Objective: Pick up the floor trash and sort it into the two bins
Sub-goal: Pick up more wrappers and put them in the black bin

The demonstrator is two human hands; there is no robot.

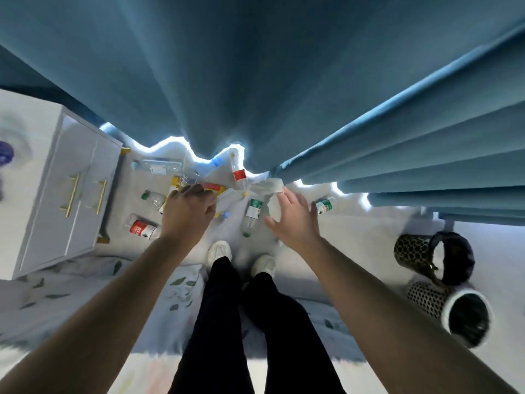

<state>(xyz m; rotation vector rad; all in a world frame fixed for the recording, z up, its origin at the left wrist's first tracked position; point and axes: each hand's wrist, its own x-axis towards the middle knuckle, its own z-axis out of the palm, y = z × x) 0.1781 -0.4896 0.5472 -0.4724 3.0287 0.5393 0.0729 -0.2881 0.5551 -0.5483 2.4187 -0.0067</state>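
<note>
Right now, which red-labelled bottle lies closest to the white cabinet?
The red-labelled bottle beside the cabinet; the other red-labelled bottle lies far off, against the blue curtain.

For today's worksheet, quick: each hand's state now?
Left hand: above the wrapper, grip cannot be told.
Right hand: open, fingers spread, by the tissue.
</note>
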